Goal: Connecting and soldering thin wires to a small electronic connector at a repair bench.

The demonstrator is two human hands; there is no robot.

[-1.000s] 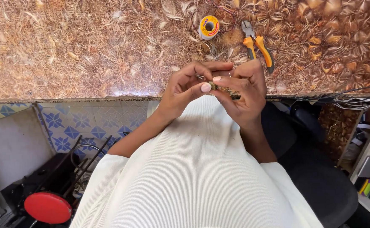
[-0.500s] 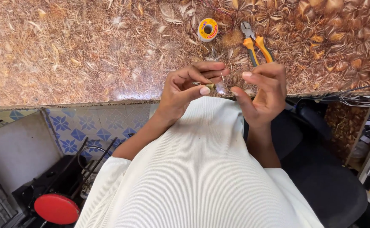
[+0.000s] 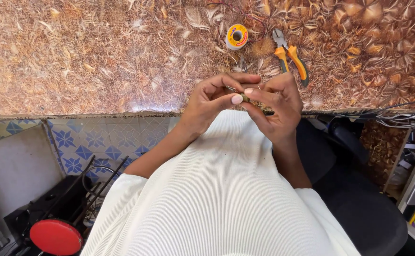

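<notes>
My left hand (image 3: 212, 102) and my right hand (image 3: 278, 104) meet at the near edge of a brown patterned tabletop (image 3: 98, 52). Together they pinch a small dark greenish part (image 3: 245, 98) between thumbs and fingertips. A thin metal pin sticks out of it toward my left fingers. Most of the part is hidden by my fingers. Beyond my hands lie orange-handled cutting pliers (image 3: 290, 57) and a small yellow-rimmed spool of wire (image 3: 237, 37).
Thin red wires trail near the spool. A bundle of cables (image 3: 397, 116) hangs off the table's right edge. Below are blue patterned tiles (image 3: 84, 142), a red round-topped object (image 3: 55, 236) at lower left and a dark chair (image 3: 359, 204) at right.
Both hands have drawn closer together around the small part. The view has shifted slightly, and the pliers and spool have stayed in place.
</notes>
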